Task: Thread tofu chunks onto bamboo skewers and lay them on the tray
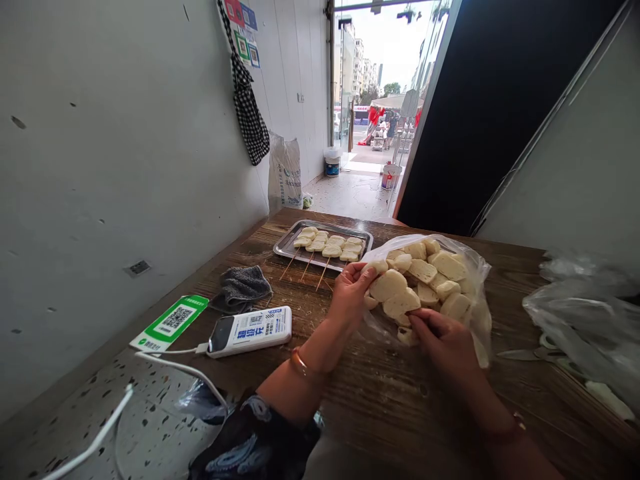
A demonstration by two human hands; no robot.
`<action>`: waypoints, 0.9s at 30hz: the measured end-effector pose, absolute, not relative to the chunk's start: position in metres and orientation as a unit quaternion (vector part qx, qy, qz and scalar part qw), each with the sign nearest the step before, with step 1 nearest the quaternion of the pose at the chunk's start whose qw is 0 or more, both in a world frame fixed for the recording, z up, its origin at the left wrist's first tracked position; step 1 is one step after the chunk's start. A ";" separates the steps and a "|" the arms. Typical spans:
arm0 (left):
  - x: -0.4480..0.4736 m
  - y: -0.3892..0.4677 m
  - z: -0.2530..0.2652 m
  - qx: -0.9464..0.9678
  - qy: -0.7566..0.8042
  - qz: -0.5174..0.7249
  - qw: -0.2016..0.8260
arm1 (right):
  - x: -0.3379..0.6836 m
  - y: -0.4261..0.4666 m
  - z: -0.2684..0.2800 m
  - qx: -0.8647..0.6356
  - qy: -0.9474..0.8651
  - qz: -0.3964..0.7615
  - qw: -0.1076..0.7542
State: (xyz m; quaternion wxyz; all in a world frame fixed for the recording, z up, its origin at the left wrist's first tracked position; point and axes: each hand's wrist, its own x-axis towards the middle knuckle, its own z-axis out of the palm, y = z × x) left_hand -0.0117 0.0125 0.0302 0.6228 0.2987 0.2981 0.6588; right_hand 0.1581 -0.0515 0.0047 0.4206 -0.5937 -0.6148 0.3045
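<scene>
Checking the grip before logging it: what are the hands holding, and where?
Pale slices: the left hand grips their left edge; the right hand pinches the lower slice at its lower-right edge.

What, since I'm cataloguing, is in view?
Table: one, brown, centre
Tray: one, silver, table's far side
Loaded skewers: four, cream, on tray
Clear bag: one, translucent, right of tray
Slices: many, cream, in and over clear bag
Cloth: one, grey, near tray
QR card: one, green, left edge
Device: one, white, beside QR card
Cable: one, white, at device
Bladed tool: one, grey, right of clear bag
Plastic: uncounted, clear, right edge
Checked fabric: one, black and white, left wall
Signs: several, multicoloured, left wall
Sack: one, whitish, beyond table
Buckets: two, whitish, by doorway
Left hand: one, bare, holding slices
Right hand: one, bare, pinching slice
</scene>
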 end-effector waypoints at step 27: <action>-0.012 0.000 0.037 0.349 0.250 0.601 0.674 | 0.158 -0.052 0.002 -0.593 -0.634 0.289 0.403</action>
